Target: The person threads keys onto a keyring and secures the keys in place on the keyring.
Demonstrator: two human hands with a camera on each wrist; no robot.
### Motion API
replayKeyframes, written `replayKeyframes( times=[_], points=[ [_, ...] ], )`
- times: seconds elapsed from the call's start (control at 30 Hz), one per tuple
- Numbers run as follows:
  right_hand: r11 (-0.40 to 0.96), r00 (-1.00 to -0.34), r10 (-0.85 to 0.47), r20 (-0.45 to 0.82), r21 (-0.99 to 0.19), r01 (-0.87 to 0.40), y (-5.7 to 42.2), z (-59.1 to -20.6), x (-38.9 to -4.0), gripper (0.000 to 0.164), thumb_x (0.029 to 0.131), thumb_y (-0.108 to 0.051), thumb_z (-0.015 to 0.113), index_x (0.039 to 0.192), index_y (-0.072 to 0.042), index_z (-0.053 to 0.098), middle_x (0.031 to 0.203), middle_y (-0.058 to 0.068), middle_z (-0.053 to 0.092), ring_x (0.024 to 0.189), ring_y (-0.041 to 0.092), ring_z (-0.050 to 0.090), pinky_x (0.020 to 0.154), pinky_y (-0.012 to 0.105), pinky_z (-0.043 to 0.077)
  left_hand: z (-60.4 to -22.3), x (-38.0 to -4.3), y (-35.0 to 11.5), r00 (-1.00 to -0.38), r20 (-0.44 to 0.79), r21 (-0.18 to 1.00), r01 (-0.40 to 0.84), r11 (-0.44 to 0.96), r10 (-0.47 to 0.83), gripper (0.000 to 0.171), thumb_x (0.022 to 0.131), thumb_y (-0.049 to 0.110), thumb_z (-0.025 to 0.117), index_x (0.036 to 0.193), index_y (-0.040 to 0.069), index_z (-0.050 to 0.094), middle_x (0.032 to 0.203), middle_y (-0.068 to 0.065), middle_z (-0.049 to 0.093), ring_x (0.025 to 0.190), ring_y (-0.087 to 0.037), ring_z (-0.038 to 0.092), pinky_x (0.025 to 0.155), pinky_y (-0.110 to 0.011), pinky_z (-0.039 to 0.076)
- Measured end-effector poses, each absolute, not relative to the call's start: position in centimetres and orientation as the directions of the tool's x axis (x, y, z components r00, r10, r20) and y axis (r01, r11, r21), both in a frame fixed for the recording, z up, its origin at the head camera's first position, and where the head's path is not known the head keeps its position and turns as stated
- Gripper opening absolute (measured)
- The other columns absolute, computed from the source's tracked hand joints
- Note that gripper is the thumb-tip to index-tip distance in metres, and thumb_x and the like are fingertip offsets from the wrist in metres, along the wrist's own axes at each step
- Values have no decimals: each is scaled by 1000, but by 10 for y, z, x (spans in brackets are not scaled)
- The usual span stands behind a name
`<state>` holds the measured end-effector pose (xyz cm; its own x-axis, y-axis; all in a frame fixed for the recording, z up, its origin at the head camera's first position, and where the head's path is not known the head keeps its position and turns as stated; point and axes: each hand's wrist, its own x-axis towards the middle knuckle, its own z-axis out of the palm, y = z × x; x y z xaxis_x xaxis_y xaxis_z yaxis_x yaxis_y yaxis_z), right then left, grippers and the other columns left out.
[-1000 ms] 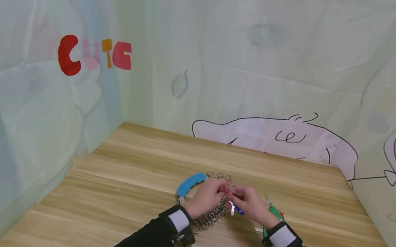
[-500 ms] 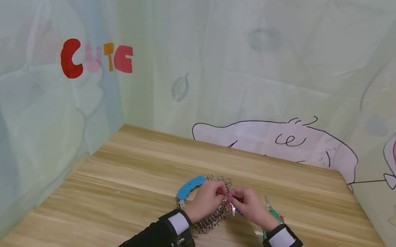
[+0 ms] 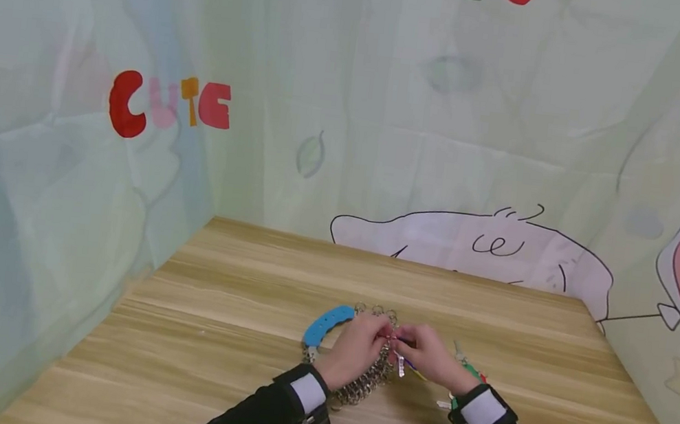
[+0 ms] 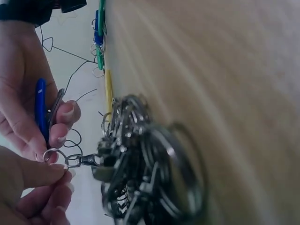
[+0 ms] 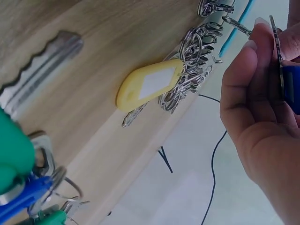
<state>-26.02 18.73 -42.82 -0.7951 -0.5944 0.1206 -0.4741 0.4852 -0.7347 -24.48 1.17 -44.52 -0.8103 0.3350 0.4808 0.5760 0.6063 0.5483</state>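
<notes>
My left hand [image 3: 357,348] and right hand [image 3: 430,351] meet fingertip to fingertip over the table. In the left wrist view, left thumb and finger pinch a small metal key ring [image 4: 55,153], joined to a swivel clasp [image 4: 89,160] at the bunch. The right hand grips a blue key tag [image 4: 41,110] with a silver key [image 4: 56,105] beside it, right at that ring. Below lies a bunch of metal rings and clasps [image 3: 362,380], partly covered by the left hand; a curved blue band [image 3: 326,324] adjoins it.
A yellow key tag [image 5: 150,84] with a white label lies against the bunch, a key [image 5: 133,115] under it. Right of the right hand lie green key tags [image 3: 472,371] with keys. Printed cloth walls [image 3: 446,147] stand behind the wooden table [image 3: 230,311].
The blue key tag below the right hand shows less, and a yellow edge has come into sight there. Both hands stay together; the whole view has shifted slightly downward.
</notes>
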Motion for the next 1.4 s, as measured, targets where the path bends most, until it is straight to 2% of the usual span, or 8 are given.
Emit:
replayKeyframes(
  times=[0.17, 0.3, 0.4, 0.57, 0.73, 1.0, 1.23, 1.4],
  points=[
    [486, -795, -590, 144, -722, -492, 187, -429, -259, 11, 93, -6, 58, 92, 1, 66, 82, 18, 70, 62, 10, 61, 55, 19, 48, -445, -246, 13, -837, 463, 624, 541, 564, 290, 15, 83, -4, 64, 80, 11, 65, 77, -1, 68, 68, -5, 56, 60, -15, 44],
    [475, -780, -606, 156, -716, -511, 187, -431, -257, 10, 93, -6, 59, 91, 1, 66, 81, 17, 70, 64, 7, 61, 55, 18, 48, -446, -246, 14, -900, 372, 749, 436, 498, 228, 15, 78, -7, 62, 77, 8, 64, 71, -2, 65, 60, -3, 51, 54, -16, 42],
    [468, -780, -608, 150, -726, -504, 187, -431, -256, 11, 93, -7, 59, 91, 0, 67, 80, 17, 70, 59, 5, 57, 51, 18, 44, -446, -246, 15, -922, 322, 785, 387, 484, 214, 15, 76, -9, 62, 77, 6, 63, 68, -3, 62, 58, -3, 49, 53, -17, 41],
    [470, -789, -597, 146, -733, -492, 187, -431, -258, 12, 93, -7, 58, 91, 1, 67, 78, 16, 70, 57, 8, 56, 51, 17, 43, -443, -244, 16, -899, 369, 748, 437, 500, 234, 14, 77, -9, 61, 79, 5, 63, 73, -5, 65, 65, -4, 52, 60, -17, 43],
    [475, -791, -594, 149, -729, -493, 187, -432, -258, 11, 92, -5, 57, 90, 3, 66, 78, 19, 69, 59, 9, 58, 52, 18, 45, -444, -243, 16, -883, 410, 727, 469, 502, 231, 16, 77, -10, 62, 80, 6, 61, 74, -5, 65, 65, -4, 53, 59, -17, 44],
    [462, -770, -618, 159, -719, -519, 188, -434, -256, 9, 91, -6, 59, 91, 0, 66, 78, 17, 70, 59, 5, 57, 51, 18, 45, -445, -244, 16, -925, 323, 809, 379, 449, 198, 14, 72, -11, 63, 77, 2, 62, 67, -5, 62, 58, -2, 49, 54, -17, 42],
    [443, -783, -616, 90, -782, -439, 189, -432, -260, 14, 94, -5, 54, 97, 6, 64, 80, 27, 68, 60, 4, 60, 56, 36, 55, -444, -248, 15, -884, 380, 695, 467, 546, 273, 14, 79, -5, 66, 78, 9, 63, 71, 1, 63, 64, -3, 50, 59, -16, 42],
    [450, -788, -611, 77, -785, -426, 190, -433, -260, 13, 93, -6, 56, 95, 4, 64, 79, 24, 69, 60, 5, 60, 57, 38, 55, -444, -247, 14, -877, 382, 682, 480, 551, 291, 16, 80, -5, 65, 77, 10, 63, 69, 1, 64, 61, 0, 49, 57, -16, 42]
  ],
)
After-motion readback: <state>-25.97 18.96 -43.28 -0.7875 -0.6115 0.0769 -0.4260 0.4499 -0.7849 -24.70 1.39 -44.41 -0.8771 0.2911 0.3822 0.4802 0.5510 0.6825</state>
